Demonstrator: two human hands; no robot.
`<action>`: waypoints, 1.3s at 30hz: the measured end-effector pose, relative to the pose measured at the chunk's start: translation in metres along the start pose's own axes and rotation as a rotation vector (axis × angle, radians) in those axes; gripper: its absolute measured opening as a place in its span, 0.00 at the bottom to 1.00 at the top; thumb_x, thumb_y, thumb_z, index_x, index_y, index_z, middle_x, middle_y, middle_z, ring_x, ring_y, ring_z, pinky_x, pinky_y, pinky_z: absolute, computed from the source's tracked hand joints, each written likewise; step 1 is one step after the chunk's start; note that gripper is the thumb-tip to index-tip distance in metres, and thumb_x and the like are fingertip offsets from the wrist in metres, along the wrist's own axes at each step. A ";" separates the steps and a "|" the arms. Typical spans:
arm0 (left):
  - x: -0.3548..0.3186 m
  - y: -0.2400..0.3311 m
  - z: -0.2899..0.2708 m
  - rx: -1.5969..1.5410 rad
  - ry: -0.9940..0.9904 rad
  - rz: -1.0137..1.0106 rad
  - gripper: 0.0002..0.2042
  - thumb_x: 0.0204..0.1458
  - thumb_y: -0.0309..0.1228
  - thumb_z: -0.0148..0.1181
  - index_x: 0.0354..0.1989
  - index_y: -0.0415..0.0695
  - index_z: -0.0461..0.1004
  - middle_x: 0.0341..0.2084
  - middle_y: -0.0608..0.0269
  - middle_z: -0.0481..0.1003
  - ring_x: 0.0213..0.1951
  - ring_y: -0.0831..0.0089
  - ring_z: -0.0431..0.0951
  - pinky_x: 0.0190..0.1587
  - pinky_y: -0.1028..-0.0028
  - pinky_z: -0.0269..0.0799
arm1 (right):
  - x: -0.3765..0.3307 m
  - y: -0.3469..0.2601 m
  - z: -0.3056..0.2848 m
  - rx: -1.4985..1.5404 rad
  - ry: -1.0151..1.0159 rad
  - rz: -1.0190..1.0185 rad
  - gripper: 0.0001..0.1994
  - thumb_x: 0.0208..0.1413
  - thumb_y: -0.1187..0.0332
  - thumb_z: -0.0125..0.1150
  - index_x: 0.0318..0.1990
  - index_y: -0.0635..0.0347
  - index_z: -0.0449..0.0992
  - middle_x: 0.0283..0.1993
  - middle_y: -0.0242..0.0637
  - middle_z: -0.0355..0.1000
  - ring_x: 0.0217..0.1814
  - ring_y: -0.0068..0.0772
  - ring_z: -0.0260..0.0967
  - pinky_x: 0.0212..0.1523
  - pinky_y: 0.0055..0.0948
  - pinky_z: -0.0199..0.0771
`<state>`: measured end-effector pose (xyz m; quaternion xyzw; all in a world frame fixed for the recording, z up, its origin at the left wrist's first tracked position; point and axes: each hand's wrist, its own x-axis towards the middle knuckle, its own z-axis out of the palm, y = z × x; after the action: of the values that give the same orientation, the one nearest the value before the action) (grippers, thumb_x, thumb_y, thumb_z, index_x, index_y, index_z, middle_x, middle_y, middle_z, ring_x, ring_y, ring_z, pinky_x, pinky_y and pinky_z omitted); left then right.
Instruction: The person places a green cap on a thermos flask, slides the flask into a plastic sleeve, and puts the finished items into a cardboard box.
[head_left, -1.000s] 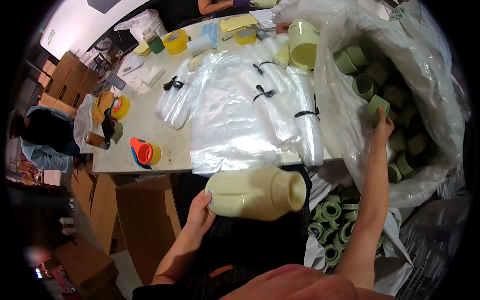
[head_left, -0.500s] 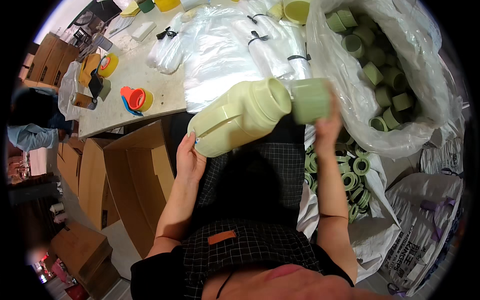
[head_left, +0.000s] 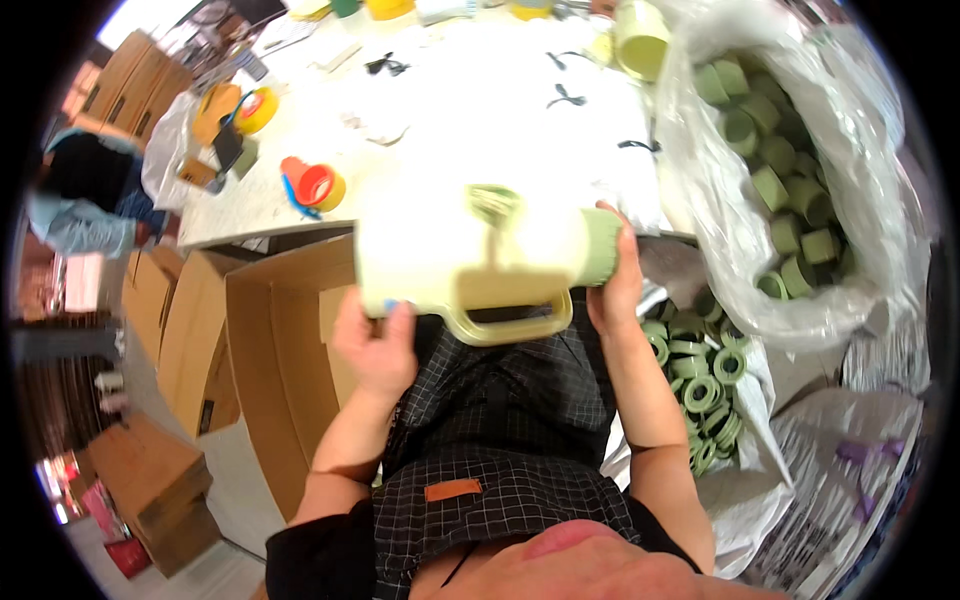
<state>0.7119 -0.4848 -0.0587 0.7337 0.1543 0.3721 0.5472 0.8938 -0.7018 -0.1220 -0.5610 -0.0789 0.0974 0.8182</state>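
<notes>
A pale yellow-green thermos jug (head_left: 430,245) lies sideways in the air before me, base to the left and handle (head_left: 515,325) toward my body. My left hand (head_left: 375,345) grips it at the base end. At the jug's right end, my right hand (head_left: 618,285) is closed on a darker green cap (head_left: 600,248), which sits against the mouth. How far the cap covers the neck I cannot tell. A small greenish patch (head_left: 492,204) shows on the jug's overexposed side.
An open cardboard box (head_left: 285,350) stands at left below the table (head_left: 225,220). To the right, a clear plastic bag (head_left: 700,215) holds several green cups, with green rings (head_left: 703,393) in a white sack below. Tape rolls (head_left: 320,187) lie on the table. Another person (head_left: 95,190) is at far left.
The jug has turned from tilted to nearly level, its handle swinging toward me. The green cap has moved left from beside the mouth onto the jug's end. The view has shifted and brightened.
</notes>
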 end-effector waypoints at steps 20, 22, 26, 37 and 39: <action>0.045 -0.027 -0.007 -0.183 0.023 -0.060 0.12 0.53 0.33 0.60 0.38 0.37 0.70 0.32 0.59 0.72 0.38 0.67 0.69 0.45 0.67 0.66 | -0.069 0.028 0.031 -0.067 -0.052 -0.202 0.29 0.65 0.51 0.46 0.64 0.66 0.61 0.63 0.49 0.64 0.66 0.39 0.61 0.66 0.42 0.59; 0.066 -0.001 0.012 -0.013 -0.136 0.449 0.15 0.54 0.38 0.57 0.39 0.38 0.68 0.34 0.60 0.70 0.39 0.68 0.68 0.45 0.66 0.65 | -0.069 0.033 0.010 0.291 0.129 0.235 0.27 0.66 0.54 0.45 0.62 0.68 0.62 0.60 0.48 0.67 0.62 0.38 0.65 0.62 0.41 0.65; 0.045 -0.030 0.045 0.020 0.092 0.253 0.31 0.56 0.41 0.56 0.64 0.35 0.58 0.61 0.50 0.62 0.65 0.59 0.58 0.68 0.63 0.50 | -0.074 0.041 0.011 0.247 0.240 0.356 0.20 0.67 0.61 0.44 0.61 0.63 0.66 0.55 0.38 0.70 0.54 0.30 0.69 0.55 0.33 0.70; 0.025 -0.055 0.054 -0.345 -0.387 -0.616 0.21 0.65 0.38 0.47 0.57 0.33 0.66 0.48 0.52 0.75 0.45 0.62 0.79 0.48 0.67 0.78 | -0.141 0.015 -0.101 -0.739 -0.103 -0.418 0.16 0.44 0.73 0.69 0.43 0.60 0.76 0.48 0.43 0.72 0.47 0.46 0.71 0.48 0.38 0.73; 0.025 -0.060 0.048 0.016 -0.654 -0.448 0.23 0.61 0.41 0.54 0.56 0.33 0.67 0.45 0.57 0.74 0.45 0.66 0.77 0.50 0.69 0.73 | -0.139 0.060 -0.163 -0.824 0.393 -0.118 0.14 0.46 0.79 0.65 0.42 0.62 0.75 0.42 0.41 0.73 0.42 0.38 0.72 0.40 0.31 0.73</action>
<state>0.7733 -0.4810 -0.1100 0.7659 0.1312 -0.0112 0.6293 0.7935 -0.8628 -0.2387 -0.8419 0.0139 -0.0972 0.5306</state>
